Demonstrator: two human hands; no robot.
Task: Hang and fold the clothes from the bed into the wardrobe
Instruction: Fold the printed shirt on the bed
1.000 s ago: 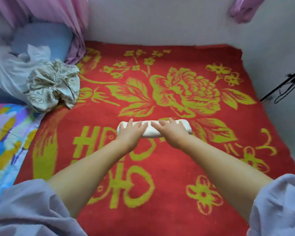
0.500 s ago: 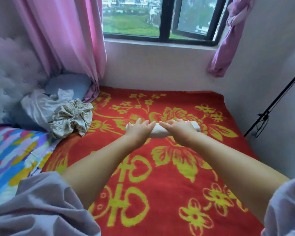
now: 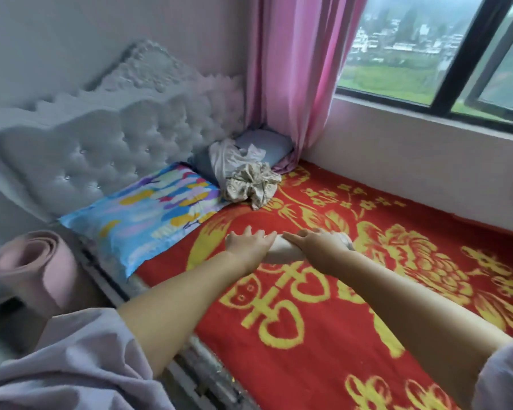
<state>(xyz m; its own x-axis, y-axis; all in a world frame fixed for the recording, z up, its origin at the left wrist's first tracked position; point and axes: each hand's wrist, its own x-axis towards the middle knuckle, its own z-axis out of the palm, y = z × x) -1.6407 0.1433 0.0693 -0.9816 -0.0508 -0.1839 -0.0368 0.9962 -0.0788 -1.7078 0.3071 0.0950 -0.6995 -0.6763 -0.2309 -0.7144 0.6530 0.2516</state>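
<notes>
A white garment rolled into a tight tube (image 3: 285,252) is held between both hands over the red and yellow blanket (image 3: 323,335) on the bed. My left hand (image 3: 246,244) grips its left end, fingers curled over the top. My right hand (image 3: 319,242) covers the right part, so only the middle and a bit of the right tip show. A crumpled beige patterned garment (image 3: 253,184) and a pale grey one (image 3: 228,159) lie heaped near the head of the bed. No wardrobe is in view.
A colourful pillow (image 3: 148,216) and a blue pillow (image 3: 268,143) lie against the tufted white headboard (image 3: 101,149). A pink curtain (image 3: 290,84) hangs by the window (image 3: 444,54). A rolled pink mat (image 3: 33,267) stands left of the bed's edge.
The view has swung left, bringing in the headboard, the pillow and the pink mat. Both hands keep hold of the white roll, which now sits nearer the pillow side of the bed.
</notes>
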